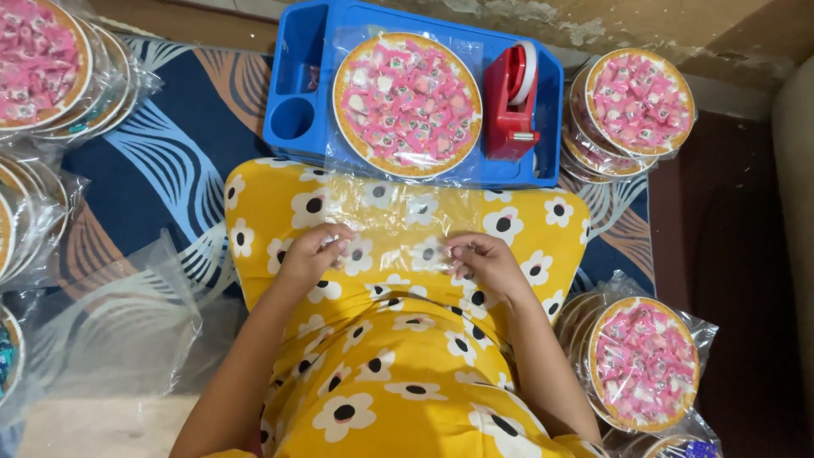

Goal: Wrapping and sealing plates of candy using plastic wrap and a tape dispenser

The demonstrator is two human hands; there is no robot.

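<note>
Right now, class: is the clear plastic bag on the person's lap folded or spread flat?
Spread flat: the clear plastic bag lies smooth across the lap, pinched by both hands.

Patterned blue-brown rug [161, 161] on floor; scuffed wall base [593, 21] beyond.

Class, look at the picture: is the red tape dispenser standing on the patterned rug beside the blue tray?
No: the red tape dispenser stands inside the blue tray, to the right of the round plate of pink sweets.
</note>
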